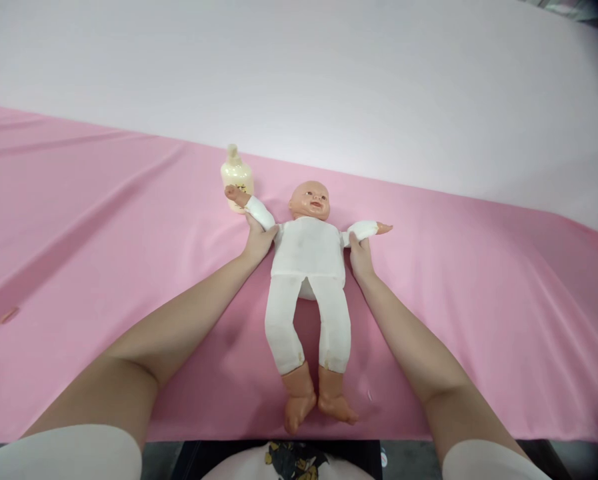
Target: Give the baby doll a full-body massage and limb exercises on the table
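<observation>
A baby doll [309,250] in a white cloth suit lies face up, its head away from me and its bare feet near the table's front edge. Its two arms are spread out to the sides. My left hand [259,239] is closed around the doll's upper arm on the left, the thumb by its shoulder. On the other side my right hand [361,257] grips the doll's arm close to the shoulder, with part of the fingers hidden beneath it. A cream pump bottle [237,175] stands just behind the doll's left-side hand, which covers part of its label.
A pink cloth [459,280] with folds covers the near part of the table. Beyond it is a white surface [299,80]. A small reddish strip [9,315] lies at the far left. The table's front edge runs just past the doll's feet.
</observation>
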`<state>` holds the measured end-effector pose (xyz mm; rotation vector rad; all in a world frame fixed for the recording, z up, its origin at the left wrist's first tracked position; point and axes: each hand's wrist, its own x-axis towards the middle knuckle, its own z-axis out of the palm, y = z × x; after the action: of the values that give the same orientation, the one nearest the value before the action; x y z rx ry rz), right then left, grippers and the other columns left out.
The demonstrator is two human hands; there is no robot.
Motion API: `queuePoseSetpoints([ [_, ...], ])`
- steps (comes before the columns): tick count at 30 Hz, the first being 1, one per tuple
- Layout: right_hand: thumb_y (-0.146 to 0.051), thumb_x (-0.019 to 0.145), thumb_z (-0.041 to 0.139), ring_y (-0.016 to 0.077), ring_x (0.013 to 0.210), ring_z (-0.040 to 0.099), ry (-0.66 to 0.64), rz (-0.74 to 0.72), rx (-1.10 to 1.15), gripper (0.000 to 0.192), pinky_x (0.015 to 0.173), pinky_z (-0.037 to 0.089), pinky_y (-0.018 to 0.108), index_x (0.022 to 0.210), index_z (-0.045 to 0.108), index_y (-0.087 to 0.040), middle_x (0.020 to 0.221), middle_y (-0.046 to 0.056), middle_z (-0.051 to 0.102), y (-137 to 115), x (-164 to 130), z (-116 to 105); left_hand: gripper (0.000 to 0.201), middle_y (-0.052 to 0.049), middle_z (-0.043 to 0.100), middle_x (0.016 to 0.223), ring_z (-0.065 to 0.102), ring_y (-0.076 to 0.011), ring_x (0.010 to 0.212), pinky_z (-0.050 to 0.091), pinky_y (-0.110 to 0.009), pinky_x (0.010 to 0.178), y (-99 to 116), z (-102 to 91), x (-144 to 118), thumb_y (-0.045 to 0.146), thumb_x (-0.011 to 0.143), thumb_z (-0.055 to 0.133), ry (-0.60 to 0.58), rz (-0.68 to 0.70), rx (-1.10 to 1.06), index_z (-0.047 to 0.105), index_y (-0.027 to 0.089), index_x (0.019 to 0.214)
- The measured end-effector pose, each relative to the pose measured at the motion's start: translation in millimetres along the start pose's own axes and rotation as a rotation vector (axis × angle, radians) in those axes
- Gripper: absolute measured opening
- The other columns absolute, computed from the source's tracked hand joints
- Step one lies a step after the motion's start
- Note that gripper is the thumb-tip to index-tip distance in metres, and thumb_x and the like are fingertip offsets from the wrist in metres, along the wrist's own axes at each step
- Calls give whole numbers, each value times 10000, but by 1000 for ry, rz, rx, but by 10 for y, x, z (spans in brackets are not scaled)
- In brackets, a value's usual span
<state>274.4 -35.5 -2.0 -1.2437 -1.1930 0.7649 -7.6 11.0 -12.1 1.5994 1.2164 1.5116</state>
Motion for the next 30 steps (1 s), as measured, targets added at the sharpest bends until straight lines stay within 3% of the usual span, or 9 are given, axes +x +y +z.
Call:
queuePoseSetpoints([
  [3, -464, 883, 547, 236, 1341, 476, 42, -7, -18, 691, 1151, 374, 461, 1450, 291, -162, 1448, 167, 474, -31, -15, 6, 1040, -167, 136, 1636, 220, -293, 1513, 205, -503, 1242, 38, 6, -3, 240, 803, 663, 55, -104, -36, -72, 248, 1540],
  [7, -389, 903, 511, 216, 1388, 414, 113, -97, -102, 681, 1220, 259, 483, 1476, 197, -196, 1510, 162, 376, -68, -56, 41, 971, -156, 105, 1648, 133, -264, 1540, 140, -490, 1255, 143, 36, -36, 254, 854, 618, 10, -16, -7, -51, 225, 1556],
  [9, -367, 917, 481, 215, 1417, 366, 95, -183, -153, 620, 1240, 209, 491, 1466, 236, -212, 1513, 145, 366, -74, -71, 55, 903, -150, 177, 1632, 175, -259, 1527, 167, -490, 1248, 192, 48, -53, 266, 875, 604, -14, 93, 33, 25, 230, 1566],
  [12, -304, 923, 437, 220, 1391, 392, -20, -269, -209, 511, 1231, 241, 499, 1423, 366, -227, 1459, 116, 446, -81, -79, 58, 676, -134, 428, 1507, 380, -267, 1421, 281, -497, 1204, 253, 52, -69, 261, 901, 566, -127, 274, 112, 303, 246, 1524],
  [14, -238, 902, 423, 214, 1362, 432, -119, -304, -232, 500, 1223, 272, 492, 1403, 434, -246, 1432, 90, 492, -97, -79, 53, 532, -112, 546, 1393, 494, -265, 1316, 353, -497, 1160, 277, 43, -71, 218, 907, 517, -219, 333, 154, 482, 254, 1436],
  [16, -174, 868, 412, 205, 1355, 446, -174, -333, -244, 542, 1220, 285, 484, 1398, 470, -271, 1436, 59, 508, -124, -82, 48, 518, -97, 581, 1347, 534, -255, 1269, 389, -484, 1135, 285, 29, -71, 160, 890, 476, -256, 350, 169, 549, 262, 1393],
  [21, -126, 829, 398, 193, 1358, 453, -174, -334, -216, 592, 1215, 300, 462, 1397, 486, -265, 1458, 34, 513, -193, -103, 57, 575, -105, 596, 1341, 542, -252, 1258, 388, -479, 1138, 282, 13, -65, 123, 862, 467, -253, 342, 171, 521, 233, 1424],
  [24, -154, 832, 420, 198, 1323, 485, -131, -249, -147, 547, 1196, 322, 467, 1367, 490, -240, 1423, 53, 541, -187, -104, 67, 573, -97, 585, 1381, 518, -263, 1297, 355, -494, 1164, 285, 31, -59, 174, 874, 517, -215, 293, 121, 482, 239, 1443],
  [30, -254, 831, 497, 212, 1155, 569, 23, -59, -17, 406, 1101, 417, 473, 1236, 503, -217, 1245, 80, 613, -41, -34, 50, 707, -79, 380, 1569, 372, -262, 1445, 306, -469, 1210, 238, 51, -35, 189, 851, 565, -127, 75, -36, 302, 265, 1503],
])
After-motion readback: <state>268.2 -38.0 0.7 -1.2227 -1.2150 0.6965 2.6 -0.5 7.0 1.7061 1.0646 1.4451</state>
